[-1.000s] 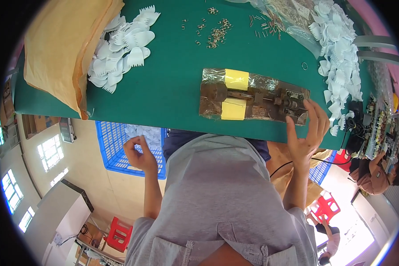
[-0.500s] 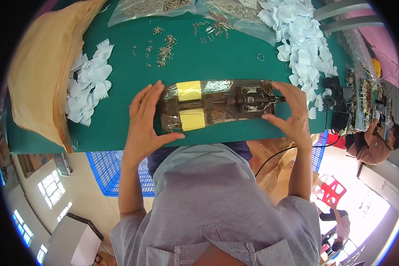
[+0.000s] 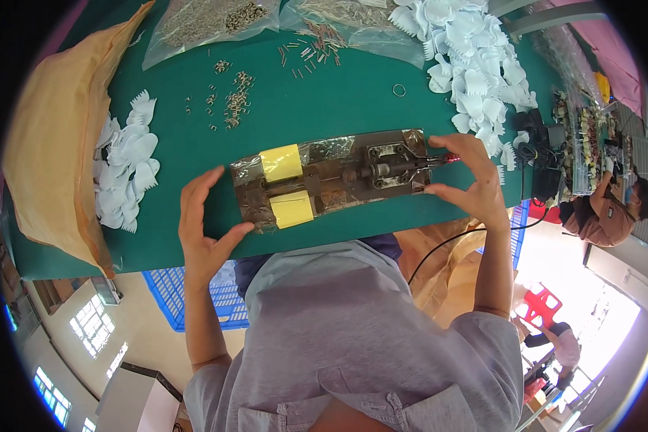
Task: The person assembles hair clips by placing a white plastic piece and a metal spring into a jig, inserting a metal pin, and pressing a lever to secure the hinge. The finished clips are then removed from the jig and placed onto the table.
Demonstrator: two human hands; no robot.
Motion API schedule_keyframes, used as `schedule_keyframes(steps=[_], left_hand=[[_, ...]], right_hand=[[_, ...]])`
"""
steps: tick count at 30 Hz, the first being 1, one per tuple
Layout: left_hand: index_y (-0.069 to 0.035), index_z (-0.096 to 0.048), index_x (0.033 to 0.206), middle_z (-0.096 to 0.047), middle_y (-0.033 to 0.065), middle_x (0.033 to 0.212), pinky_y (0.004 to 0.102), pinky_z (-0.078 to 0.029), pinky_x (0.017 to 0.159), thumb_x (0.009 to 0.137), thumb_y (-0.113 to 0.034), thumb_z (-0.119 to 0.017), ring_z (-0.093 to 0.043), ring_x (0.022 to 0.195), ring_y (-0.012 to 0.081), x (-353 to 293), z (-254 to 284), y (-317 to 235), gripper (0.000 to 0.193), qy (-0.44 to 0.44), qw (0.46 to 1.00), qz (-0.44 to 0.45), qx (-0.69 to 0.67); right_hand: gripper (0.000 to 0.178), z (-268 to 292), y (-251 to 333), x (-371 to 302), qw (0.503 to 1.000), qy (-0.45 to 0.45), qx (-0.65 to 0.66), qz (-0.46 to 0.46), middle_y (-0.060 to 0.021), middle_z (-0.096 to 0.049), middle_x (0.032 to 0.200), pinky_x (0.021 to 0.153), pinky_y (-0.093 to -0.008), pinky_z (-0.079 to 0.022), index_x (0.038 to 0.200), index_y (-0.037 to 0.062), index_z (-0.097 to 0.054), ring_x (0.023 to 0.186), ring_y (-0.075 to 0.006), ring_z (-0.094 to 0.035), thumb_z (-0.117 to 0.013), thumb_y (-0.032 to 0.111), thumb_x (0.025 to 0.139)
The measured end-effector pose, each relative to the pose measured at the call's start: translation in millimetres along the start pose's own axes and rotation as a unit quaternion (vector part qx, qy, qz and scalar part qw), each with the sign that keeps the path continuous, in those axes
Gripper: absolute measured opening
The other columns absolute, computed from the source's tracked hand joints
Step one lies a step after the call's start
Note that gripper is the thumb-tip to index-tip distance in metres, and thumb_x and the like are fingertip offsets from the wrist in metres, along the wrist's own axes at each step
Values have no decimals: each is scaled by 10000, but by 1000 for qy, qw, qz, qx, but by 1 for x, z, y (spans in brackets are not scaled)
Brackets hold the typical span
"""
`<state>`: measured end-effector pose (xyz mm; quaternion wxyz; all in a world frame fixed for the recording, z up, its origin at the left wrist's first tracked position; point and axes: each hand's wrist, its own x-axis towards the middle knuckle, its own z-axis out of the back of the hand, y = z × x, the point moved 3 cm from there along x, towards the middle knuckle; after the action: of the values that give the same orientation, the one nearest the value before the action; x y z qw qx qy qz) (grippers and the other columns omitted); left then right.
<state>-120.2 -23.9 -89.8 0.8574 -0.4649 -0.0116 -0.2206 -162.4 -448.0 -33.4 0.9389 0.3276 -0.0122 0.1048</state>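
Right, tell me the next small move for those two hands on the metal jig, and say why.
Probably settle the metal jig square on the green table before working. The left hand is open at its left end, thumb under the near corner. The right hand pinches the right end by the red-tipped part. The jig lies slightly tilted, close to the table's near edge.
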Motion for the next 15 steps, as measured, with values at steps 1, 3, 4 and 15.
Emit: schedule_keyframes(steps=[1,3,4,15], left_hand=[[-30,-631,1338,-630,151,1363,413,-482,1050,673,-260,-961,-589,1254,319,-4,1,3,778,-25,1000,5,-5],[-25,-663,1261,-654,143,1276,398,-498,1006,675,-198,-959,-614,1178,306,-8,0,0,678,-51,999,-3,-11],[-21,-695,1183,-677,136,1188,383,-515,962,678,-136,-957,-639,1102,293,-11,0,-3,580,-78,997,-12,-17],[-23,-738,1095,-710,122,1054,318,-547,790,717,-26,-924,-684,923,234,-4,-12,-13,421,-116,992,-23,-51]], right_hand=[[670,0,-3,-2,1000,2,20,-22,-99,-704,1246,976,-402,-509,1313,70,-699,1148,-291,-624,-930,195,697],[618,-2,-9,-4,998,6,43,-43,-109,-700,1255,985,-391,-509,1283,49,-716,1168,-291,-621,-915,156,708],[559,-3,-11,-2,998,0,52,-21,-113,-708,1224,955,-382,-517,1237,38,-734,1155,-284,-623,-907,154,718],[414,-13,-17,-1,996,-59,60,27,-102,-722,1044,789,-343,-507,1069,-1,-764,1018,-271,-629,-906,113,697]])
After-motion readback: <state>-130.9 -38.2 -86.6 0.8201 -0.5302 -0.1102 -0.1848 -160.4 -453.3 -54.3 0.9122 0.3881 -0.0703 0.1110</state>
